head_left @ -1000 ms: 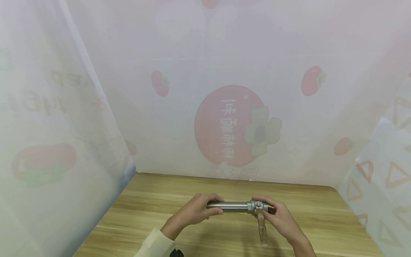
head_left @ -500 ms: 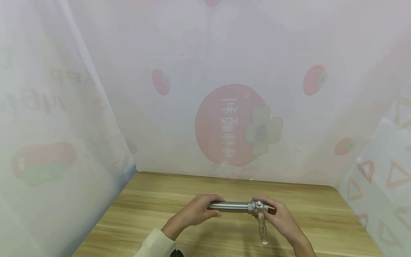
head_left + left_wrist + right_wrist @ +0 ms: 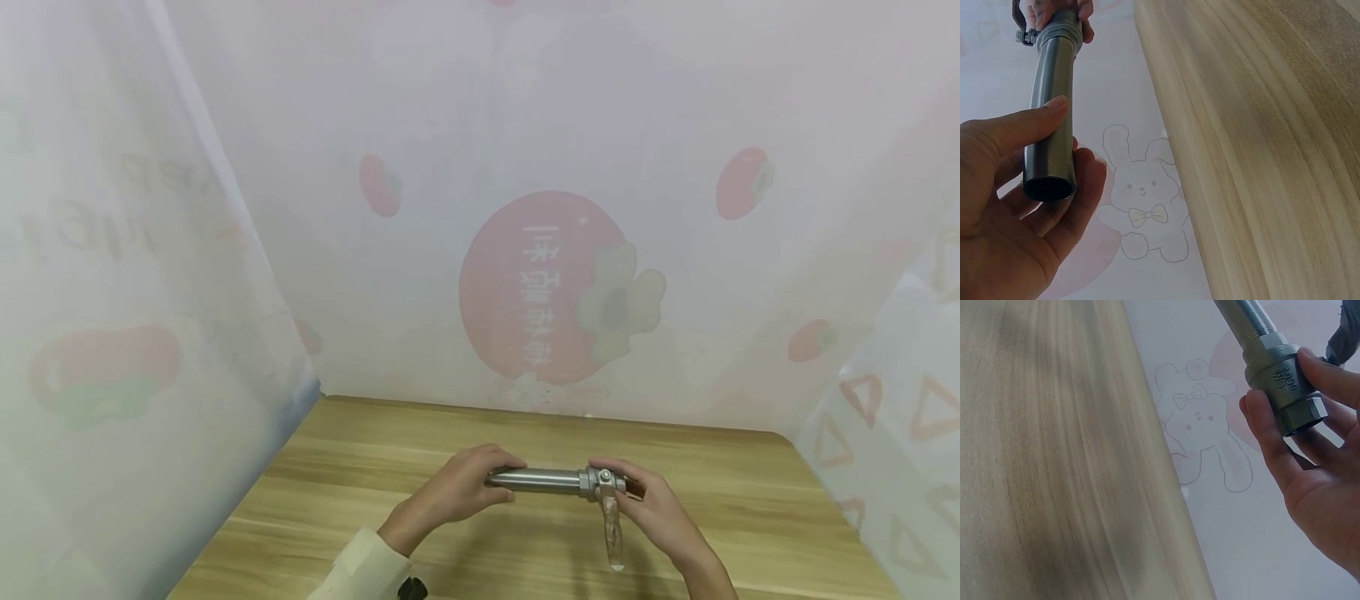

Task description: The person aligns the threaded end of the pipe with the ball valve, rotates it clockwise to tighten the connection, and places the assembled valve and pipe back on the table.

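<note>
A steel pipe (image 3: 542, 481) is joined at its right end to a metal ball valve (image 3: 597, 483). The valve's lever handle (image 3: 612, 533), in a brownish wrapping, points toward me. My left hand (image 3: 459, 492) grips the pipe's free end between thumb and fingers; in the left wrist view the pipe's open mouth (image 3: 1049, 188) shows beside the palm. With thumb and fingers my right hand (image 3: 658, 508) holds the valve body (image 3: 1282, 381), which has raised lettering. Both hands keep the assembly roughly level above the wooden table (image 3: 420, 425).
Behind the table hangs a pale curtain (image 3: 420, 333) printed with persimmons and a rabbit. More printed cloth (image 3: 135, 275) borders the left side, and another sheet (image 3: 892, 433) with triangles borders the right. A small black object (image 3: 412, 589) shows by my left sleeve.
The head view has shifted slightly. Both hands keep their hold on the pipe and valve, with hardly any movement; the left thumb lies slightly lower off the pipe than a second ago.
</note>
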A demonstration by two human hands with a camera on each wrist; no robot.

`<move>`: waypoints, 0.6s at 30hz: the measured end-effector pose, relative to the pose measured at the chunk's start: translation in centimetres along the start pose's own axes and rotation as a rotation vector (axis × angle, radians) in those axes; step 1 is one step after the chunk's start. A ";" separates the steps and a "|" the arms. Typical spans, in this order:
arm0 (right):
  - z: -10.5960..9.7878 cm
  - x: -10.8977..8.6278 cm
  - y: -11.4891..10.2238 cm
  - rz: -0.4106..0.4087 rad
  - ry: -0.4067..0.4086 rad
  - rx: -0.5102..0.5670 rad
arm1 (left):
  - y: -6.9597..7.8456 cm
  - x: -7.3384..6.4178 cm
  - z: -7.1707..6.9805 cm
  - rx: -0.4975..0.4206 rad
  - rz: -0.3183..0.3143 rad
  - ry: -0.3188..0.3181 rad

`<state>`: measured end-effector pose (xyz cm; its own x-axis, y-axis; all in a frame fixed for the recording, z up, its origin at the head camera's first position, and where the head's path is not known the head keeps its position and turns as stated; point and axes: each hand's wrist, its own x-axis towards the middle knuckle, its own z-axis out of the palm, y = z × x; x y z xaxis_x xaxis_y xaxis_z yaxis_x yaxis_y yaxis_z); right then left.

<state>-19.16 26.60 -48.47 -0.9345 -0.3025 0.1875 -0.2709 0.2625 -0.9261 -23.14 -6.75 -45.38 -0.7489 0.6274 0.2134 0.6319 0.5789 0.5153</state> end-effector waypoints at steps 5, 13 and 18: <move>0.3 0.3 0.1 0.011 0.004 -0.015 | -0.4 -0.1 -0.1 0.015 -0.009 -0.007; 0.9 0.6 0.3 -0.031 -0.002 -0.008 | -1.2 -0.1 -0.5 -0.008 -0.047 -0.033; 1.5 0.8 0.6 -0.036 0.005 -0.020 | -1.8 0.0 -0.6 -0.033 -0.051 -0.055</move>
<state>-19.70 25.17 -49.34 -0.9252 -0.3072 0.2227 -0.3092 0.2701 -0.9118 -24.46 -8.13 -45.79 -0.7672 0.6257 0.1411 0.5857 0.5936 0.5519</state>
